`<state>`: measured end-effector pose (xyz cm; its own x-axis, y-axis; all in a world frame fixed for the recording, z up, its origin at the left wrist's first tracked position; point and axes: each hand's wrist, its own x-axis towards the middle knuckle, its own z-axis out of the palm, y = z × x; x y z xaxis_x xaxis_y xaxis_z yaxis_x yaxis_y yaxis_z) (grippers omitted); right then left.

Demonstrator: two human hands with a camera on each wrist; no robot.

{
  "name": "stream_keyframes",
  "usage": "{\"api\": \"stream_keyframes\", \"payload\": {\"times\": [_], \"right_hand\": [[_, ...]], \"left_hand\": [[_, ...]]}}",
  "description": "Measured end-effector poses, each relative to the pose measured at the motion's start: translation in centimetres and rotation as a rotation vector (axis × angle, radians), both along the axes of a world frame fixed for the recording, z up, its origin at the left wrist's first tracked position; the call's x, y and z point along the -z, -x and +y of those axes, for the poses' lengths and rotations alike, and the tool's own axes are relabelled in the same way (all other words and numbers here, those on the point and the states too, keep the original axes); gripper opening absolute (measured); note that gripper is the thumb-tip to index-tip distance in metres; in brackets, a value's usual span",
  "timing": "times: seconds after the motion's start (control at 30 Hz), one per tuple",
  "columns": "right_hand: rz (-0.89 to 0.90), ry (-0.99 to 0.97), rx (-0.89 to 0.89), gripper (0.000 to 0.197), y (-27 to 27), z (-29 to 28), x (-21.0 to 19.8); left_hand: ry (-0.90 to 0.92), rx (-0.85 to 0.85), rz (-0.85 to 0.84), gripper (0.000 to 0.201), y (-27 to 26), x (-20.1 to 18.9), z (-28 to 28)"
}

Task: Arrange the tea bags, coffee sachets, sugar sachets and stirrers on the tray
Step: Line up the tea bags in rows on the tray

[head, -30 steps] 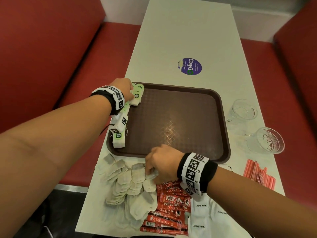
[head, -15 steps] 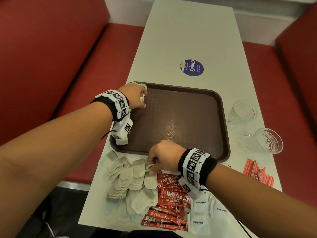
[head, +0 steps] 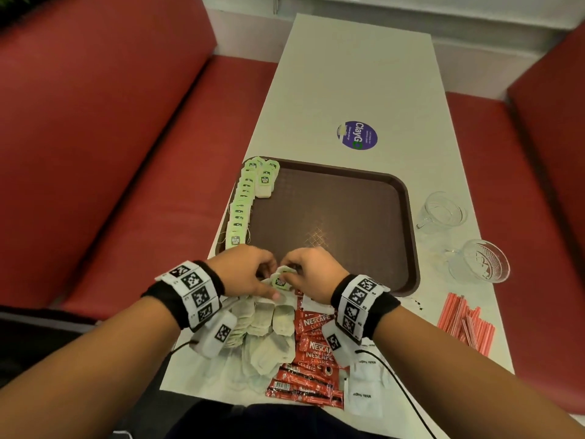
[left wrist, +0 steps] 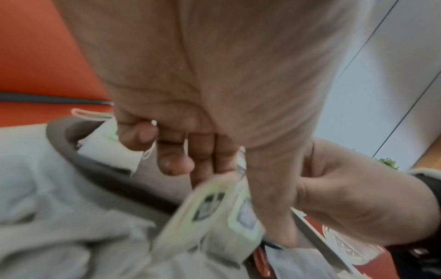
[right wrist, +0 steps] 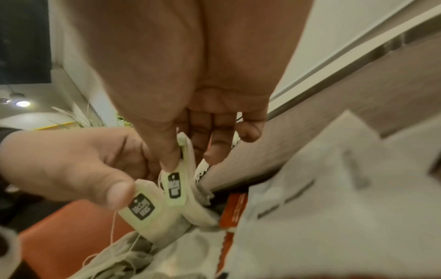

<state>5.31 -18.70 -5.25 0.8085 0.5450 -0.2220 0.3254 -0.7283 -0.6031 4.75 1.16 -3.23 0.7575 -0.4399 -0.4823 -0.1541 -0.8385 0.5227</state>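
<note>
A brown tray (head: 364, 236) lies in the middle of the white table. A row of green-tagged tea bags (head: 242, 205) runs along its left side. Both hands meet at the tray's near edge. My left hand (head: 269, 275) pinches one green-tagged tea bag (right wrist: 143, 207) under its thumb. My right hand (head: 291, 272) pinches a second tea bag (right wrist: 176, 186) between thumb and fingers. In the left wrist view both tea bags (left wrist: 207, 205) show blurred below my left hand (left wrist: 238, 203). Loose tea bags (head: 266, 327), red coffee sachets (head: 316, 346) and white sugar sachets (head: 364, 375) lie under my wrists. Red-striped stirrers (head: 465, 324) lie at the right.
Two glass cups (head: 441, 213) (head: 481, 264) stand right of the tray. A purple sticker (head: 357, 135) marks the table beyond it. Red benches (head: 110, 153) flank the table on both sides.
My left hand has left the tray's far left corner and come back to the near edge beside my right hand. The right hand has lifted a tea bag off the pile.
</note>
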Motion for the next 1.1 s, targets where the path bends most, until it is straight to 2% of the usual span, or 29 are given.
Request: {"api": "stream_keyframes", "payload": {"times": [0.13, 0.27, 0.37, 0.5, 0.6, 0.73, 0.83, 0.9, 1.0, 1.07, 1.1], "right_hand": [[0.015, -0.075, 0.070, 0.011, 0.1, 0.5, 0.2], [0.006, -0.100, 0.137, 0.027, -0.5, 0.1, -0.4], [-0.035, -0.141, 0.200, 0.021, -1.0, -0.5, -0.8], [0.057, -0.202, 0.257, 0.023, -1.2, -0.9, -1.2], [0.055, -0.262, 0.233, 0.015, -1.2, -0.5, -1.3], [-0.015, -0.205, 0.140, 0.025, -2.2, -0.1, -1.0], [-0.124, -0.139, 0.053, 0.005, -2.9, 0.5, -0.5], [-0.118, -0.137, 0.050, 0.007, -3.3, 0.8, -0.1], [-0.100, -0.154, 0.098, 0.008, -4.0, 1.0, -0.3], [-0.054, -0.177, 0.153, 0.005, -4.4, 1.1, -0.5], [-0.024, -0.186, 0.180, 0.010, -4.5, 1.1, -0.7]], "left_hand": [[0.035, -0.102, -0.122, 0.024, 0.4, 1.3, 0.1], [0.082, -0.103, -0.110, 0.017, 0.2, 1.6, 0.6], [0.147, -0.150, -0.120, 0.011, -0.3, 1.5, 1.4], [0.259, -0.148, -0.224, 0.009, -1.1, 0.6, 2.0], [0.292, -0.124, -0.293, 0.012, -1.9, 0.3, 2.1], [0.307, -0.094, -0.354, 0.012, -3.2, -0.5, 1.9], [0.312, -0.058, -0.408, 0.011, -4.1, -1.3, 1.6], [0.298, -0.045, -0.440, 0.009, -4.6, -1.5, 1.5], [0.315, -0.161, -0.345, 0.012, -5.2, -0.9, 1.3], [0.264, -0.188, -0.287, 0.013, -5.7, -0.5, 1.2], [0.224, -0.197, -0.280, 0.009, -6.2, -0.4, 1.1]]}}
